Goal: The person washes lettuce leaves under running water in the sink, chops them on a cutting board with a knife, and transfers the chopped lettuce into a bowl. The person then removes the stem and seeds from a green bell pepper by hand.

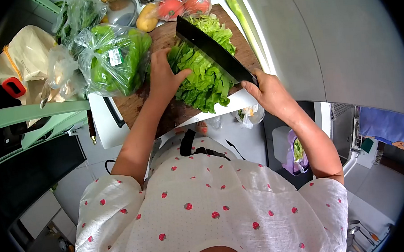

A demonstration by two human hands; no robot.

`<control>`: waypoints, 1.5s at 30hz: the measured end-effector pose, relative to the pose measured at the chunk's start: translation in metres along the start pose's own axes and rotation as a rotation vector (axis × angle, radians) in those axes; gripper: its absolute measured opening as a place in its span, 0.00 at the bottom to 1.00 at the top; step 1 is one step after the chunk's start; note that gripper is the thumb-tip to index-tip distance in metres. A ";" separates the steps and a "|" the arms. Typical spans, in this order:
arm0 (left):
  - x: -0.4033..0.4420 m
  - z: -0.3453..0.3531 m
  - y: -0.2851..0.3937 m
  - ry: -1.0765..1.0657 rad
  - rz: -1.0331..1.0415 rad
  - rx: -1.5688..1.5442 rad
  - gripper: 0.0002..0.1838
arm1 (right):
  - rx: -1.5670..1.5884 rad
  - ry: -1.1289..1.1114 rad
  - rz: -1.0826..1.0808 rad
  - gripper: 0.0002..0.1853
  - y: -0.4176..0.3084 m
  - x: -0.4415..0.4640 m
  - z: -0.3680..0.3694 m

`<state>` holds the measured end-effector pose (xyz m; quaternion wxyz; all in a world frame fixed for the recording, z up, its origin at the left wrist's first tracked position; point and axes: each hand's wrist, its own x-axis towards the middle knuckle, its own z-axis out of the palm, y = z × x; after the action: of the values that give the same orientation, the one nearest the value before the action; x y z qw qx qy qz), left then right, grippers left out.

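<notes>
A wide dark cleaver (213, 48) lies slantwise over a heap of green leafy lettuce (201, 81) on a brown wooden cutting board (158, 35). My right hand (267, 91) is closed round the cleaver's handle at the board's right edge. At the left side of the heap, my left hand (166, 77) has its thumb and fingers apart, with the thumb touching the leaves. More pale green leaves show beyond the blade. Part of the left fingertips' contact with the greens is hard to make out.
Left of the board sits a plastic bag of green peppers (115, 59), with bagged greens (82, 15) behind. A potato (147, 18) and bagged tomatoes (182, 6) are at the back. A long green stalk (244, 20) lies on the right. A cloth bag (28, 54) is far left.
</notes>
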<state>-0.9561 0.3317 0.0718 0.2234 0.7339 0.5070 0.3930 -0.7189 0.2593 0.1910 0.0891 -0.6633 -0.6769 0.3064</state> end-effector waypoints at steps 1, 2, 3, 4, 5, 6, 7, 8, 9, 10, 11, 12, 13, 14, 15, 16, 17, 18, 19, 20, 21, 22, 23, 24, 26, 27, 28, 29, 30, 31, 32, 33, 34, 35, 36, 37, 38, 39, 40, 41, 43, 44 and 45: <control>-0.003 0.005 0.000 -0.016 -0.026 0.013 0.33 | -0.007 -0.005 -0.019 0.16 0.000 0.003 -0.001; -0.004 0.008 0.000 -0.034 -0.051 0.025 0.31 | -0.033 -0.031 -0.014 0.16 -0.001 0.007 -0.002; -0.004 0.009 0.001 -0.033 -0.043 0.040 0.28 | -0.059 -0.058 -0.008 0.16 -0.004 0.010 -0.005; -0.003 0.010 0.001 -0.034 -0.037 0.055 0.26 | -0.084 -0.086 0.000 0.16 -0.006 0.012 -0.007; -0.003 0.010 0.001 -0.034 -0.029 0.070 0.23 | -0.108 -0.100 0.020 0.16 -0.009 0.014 -0.008; -0.003 0.012 0.000 -0.028 -0.025 0.080 0.22 | -0.132 -0.116 0.038 0.16 -0.013 0.017 -0.009; -0.004 0.014 -0.002 -0.021 -0.020 0.090 0.20 | -0.155 -0.132 0.055 0.16 -0.016 0.020 -0.010; -0.004 0.015 -0.003 -0.015 -0.016 0.100 0.19 | -0.163 -0.143 0.054 0.16 -0.020 0.023 -0.011; -0.003 0.015 -0.005 -0.015 -0.012 0.094 0.18 | -0.170 -0.154 0.055 0.16 -0.023 0.026 -0.011; -0.003 0.016 -0.006 -0.015 -0.010 0.087 0.18 | -0.178 -0.166 0.056 0.16 -0.025 0.030 -0.010; -0.003 0.016 -0.007 -0.014 -0.010 0.080 0.17 | -0.196 -0.174 0.057 0.16 -0.027 0.033 -0.008; -0.004 0.017 -0.007 -0.011 -0.016 0.081 0.17 | -0.214 -0.181 0.055 0.16 -0.027 0.038 -0.005; -0.003 0.018 -0.007 -0.007 -0.021 0.083 0.16 | -0.232 -0.188 0.052 0.16 -0.028 0.043 -0.001; -0.003 0.019 -0.007 -0.004 -0.028 0.087 0.16 | -0.244 -0.176 0.052 0.15 -0.030 0.050 0.007; -0.004 0.019 -0.006 0.001 -0.029 0.075 0.16 | -0.255 -0.163 0.051 0.15 -0.031 0.058 0.017; -0.005 0.019 -0.006 0.011 -0.029 0.064 0.16 | -0.269 -0.149 0.047 0.15 -0.029 0.065 0.027; -0.006 0.019 -0.005 0.020 -0.031 0.052 0.16 | -0.252 -0.115 0.041 0.15 -0.023 0.068 0.039; -0.007 0.018 -0.004 0.017 -0.030 0.054 0.16 | -0.233 -0.079 0.036 0.15 -0.016 0.069 0.052; -0.005 0.018 -0.006 0.021 -0.023 0.058 0.17 | -0.216 -0.037 0.027 0.15 -0.011 0.072 0.058; -0.006 0.018 -0.006 0.025 -0.024 0.064 0.17 | -0.216 -0.022 0.003 0.15 -0.010 0.073 0.059; -0.009 0.018 -0.006 0.024 -0.031 0.067 0.17 | -0.200 -0.041 -0.025 0.15 -0.009 0.071 0.058; -0.008 0.018 -0.008 0.023 -0.029 0.068 0.17 | -0.185 -0.051 -0.052 0.15 -0.007 0.074 0.055; -0.006 0.019 -0.008 0.024 -0.031 0.069 0.17 | -0.172 -0.064 -0.079 0.15 -0.006 0.077 0.052; -0.005 0.019 -0.008 0.027 -0.023 0.077 0.17 | -0.167 -0.035 -0.071 0.15 -0.005 0.081 0.054; -0.006 0.021 -0.005 0.032 -0.015 0.093 0.17 | -0.158 0.015 -0.053 0.15 -0.004 0.089 0.066; -0.006 0.022 -0.005 0.042 -0.013 0.097 0.17 | -0.144 0.033 -0.075 0.15 -0.004 0.093 0.066; -0.007 0.023 -0.006 0.048 -0.010 0.102 0.17 | -0.128 0.052 -0.095 0.15 -0.004 0.097 0.067; -0.007 0.023 -0.007 0.048 0.002 0.106 0.17 | -0.107 0.078 -0.109 0.16 -0.002 0.097 0.066; -0.008 0.023 -0.008 0.049 0.012 0.097 0.18 | -0.075 0.057 -0.130 0.16 0.000 0.095 0.063; -0.009 0.022 -0.009 0.051 0.021 0.090 0.18 | -0.044 0.035 -0.153 0.16 0.002 0.093 0.059; -0.008 0.020 -0.009 0.056 0.030 0.084 0.19 | -0.014 0.014 -0.180 0.17 0.003 0.092 0.053; -0.008 0.017 -0.008 0.045 0.025 0.080 0.19 | 0.014 -0.013 -0.209 0.17 0.003 0.090 0.048; -0.008 0.012 -0.005 0.032 0.011 0.075 0.19 | 0.025 0.006 -0.197 0.17 0.002 0.082 0.040; -0.010 0.009 -0.004 0.019 -0.002 0.067 0.20 | 0.035 0.026 -0.183 0.17 0.000 0.069 0.026; -0.011 0.008 -0.004 0.018 -0.001 0.060 0.20 | 0.045 0.046 -0.165 0.17 -0.003 0.054 0.012; -0.012 0.006 -0.005 0.014 0.002 0.051 0.20 | 0.085 0.055 -0.109 0.16 -0.011 0.037 -0.004; -0.011 0.006 -0.005 0.010 0.009 0.039 0.20 | 0.067 0.068 -0.085 0.16 -0.012 0.024 -0.014; -0.012 0.006 -0.005 0.016 0.007 0.042 0.20 | 0.048 0.079 -0.060 0.15 -0.008 0.013 -0.020; -0.013 0.006 -0.004 0.024 0.004 0.045 0.20 | 0.033 0.065 -0.048 0.15 -0.002 0.002 -0.021; -0.015 0.007 -0.003 0.030 -0.002 0.047 0.20 | 0.018 0.050 -0.035 0.15 0.006 -0.009 -0.020; -0.018 0.011 -0.002 0.053 -0.027 0.040 0.20 | 0.013 0.013 0.007 0.16 0.026 -0.025 -0.010; -0.019 0.013 -0.002 0.062 -0.038 0.038 0.20 | -0.010 -0.010 0.033 0.16 0.032 -0.029 -0.003; -0.020 0.015 -0.003 0.063 -0.037 0.047 0.21 | -0.030 -0.031 0.059 0.15 0.037 -0.033 0.003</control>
<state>-0.9496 0.3160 0.0538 0.1975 0.7167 0.5364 0.3996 -0.6856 0.2246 0.1781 0.0596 -0.6796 -0.6628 0.3087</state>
